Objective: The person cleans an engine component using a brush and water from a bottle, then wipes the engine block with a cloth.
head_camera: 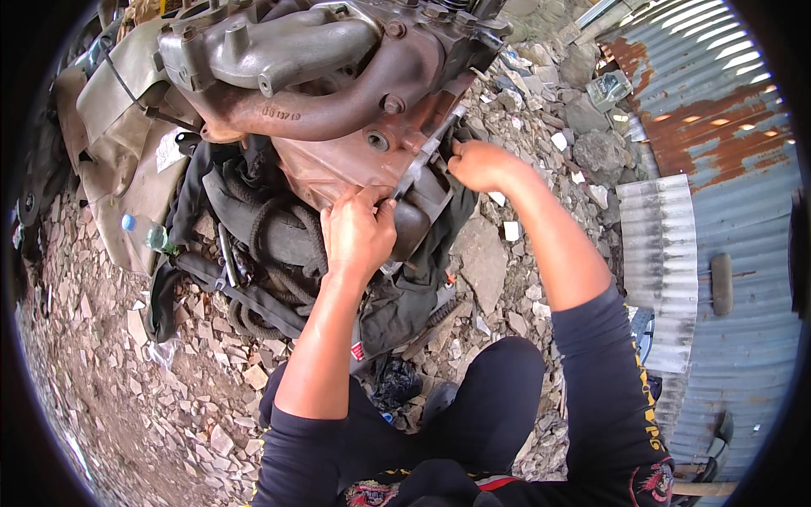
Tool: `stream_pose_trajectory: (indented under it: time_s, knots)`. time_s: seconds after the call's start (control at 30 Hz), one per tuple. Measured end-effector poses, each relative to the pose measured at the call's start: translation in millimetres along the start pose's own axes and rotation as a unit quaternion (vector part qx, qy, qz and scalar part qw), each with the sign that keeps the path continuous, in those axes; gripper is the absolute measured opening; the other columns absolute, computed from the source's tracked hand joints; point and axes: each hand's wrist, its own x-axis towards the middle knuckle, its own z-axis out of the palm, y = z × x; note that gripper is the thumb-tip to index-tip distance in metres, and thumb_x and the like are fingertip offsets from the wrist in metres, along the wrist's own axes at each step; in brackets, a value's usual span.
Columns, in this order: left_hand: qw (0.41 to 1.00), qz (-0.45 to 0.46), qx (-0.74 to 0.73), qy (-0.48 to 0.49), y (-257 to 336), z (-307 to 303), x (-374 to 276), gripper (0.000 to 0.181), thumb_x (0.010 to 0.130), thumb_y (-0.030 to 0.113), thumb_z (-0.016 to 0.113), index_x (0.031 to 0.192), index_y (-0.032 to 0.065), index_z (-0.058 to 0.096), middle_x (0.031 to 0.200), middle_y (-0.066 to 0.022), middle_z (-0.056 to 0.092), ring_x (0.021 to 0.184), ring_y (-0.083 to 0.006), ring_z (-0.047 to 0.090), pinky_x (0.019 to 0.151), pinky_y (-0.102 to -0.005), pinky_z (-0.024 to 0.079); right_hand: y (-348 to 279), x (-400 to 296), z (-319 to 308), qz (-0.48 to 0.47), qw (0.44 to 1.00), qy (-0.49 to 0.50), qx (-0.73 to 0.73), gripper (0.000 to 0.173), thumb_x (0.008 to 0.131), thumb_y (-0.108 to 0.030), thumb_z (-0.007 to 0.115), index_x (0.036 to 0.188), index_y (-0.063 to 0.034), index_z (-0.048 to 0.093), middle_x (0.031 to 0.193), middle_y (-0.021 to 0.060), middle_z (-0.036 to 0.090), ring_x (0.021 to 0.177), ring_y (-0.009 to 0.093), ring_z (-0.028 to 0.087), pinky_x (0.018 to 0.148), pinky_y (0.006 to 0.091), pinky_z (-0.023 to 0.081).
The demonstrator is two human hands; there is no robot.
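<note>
An engine block (pixel 304 165) fills the upper middle, with a rusty cast exhaust manifold (pixel 304 117) and a grey metal intake manifold (pixel 298 47) bolted along its side. My left hand (pixel 360 228) rests at the block's lower edge, fingers bent against the end of a narrow metal flange (pixel 415 171); whether it grips anything is unclear. My right hand (pixel 478 165) is at the far side of that flange, beside dark cloth, its fingertips partly hidden. Between my hands sits a rounded dark metal part (pixel 408 231).
A tyre (pixel 279 234) with thick rope, wrenches (pixel 227 253) and dark cloth (pixel 405 317) lie below the block. A plastic bottle (pixel 149 234) is at left. Broken stone covers the ground; rocks (pixel 599 155) and corrugated metal sheets (pixel 735 222) are at right.
</note>
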Motion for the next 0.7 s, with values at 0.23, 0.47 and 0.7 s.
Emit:
stream_pose_trajectory:
  time_s: [0.23, 0.47, 0.7]
  knots:
    - [0.997, 0.045, 0.032, 0.050, -2, 2, 3, 0.020, 0.084, 0.015, 0.065, 0.100, 0.0041, 0.070, 0.095, -0.0171, 0.068, 0.081, -0.0351, 0.067, 0.078, -0.0421, 0.051, 10, -11, -16, -0.006, 0.957, -0.153, 0.246, 0.055, 0.092, -0.023, 0.050, 0.145, -0.0120, 0.046, 0.089, -0.0002, 0.058, 0.055, 0.012, 0.039, 0.046, 0.0302, 0.035]
    - [1.000, 0.010, 0.014, 0.012, 0, 4, 2, 0.020, 0.087, 0.019, 0.061, 0.103, 0.0103, 0.069, 0.099, -0.0116, 0.067, 0.091, -0.0308, 0.064, 0.088, -0.0439, 0.040, 32, 2, -29, -0.100, 0.979, -0.163, 0.065, 0.046, 0.089, -0.021, 0.051, 0.134, -0.0154, 0.057, 0.101, 0.0106, 0.069, 0.073, 0.020, 0.061, 0.059, 0.0381, 0.051]
    - [0.999, 0.012, 0.033, 0.021, -4, 3, 0, 0.021, 0.087, 0.020, 0.061, 0.104, 0.0112, 0.069, 0.096, -0.0120, 0.067, 0.089, -0.0301, 0.064, 0.086, -0.0443, 0.040, 58, -13, -39, -0.135, 0.986, 0.040, 0.085, 0.041, 0.089, -0.020, 0.051, 0.128, -0.0104, 0.060, 0.111, 0.0182, 0.068, 0.099, 0.032, 0.065, 0.088, 0.0387, 0.050]
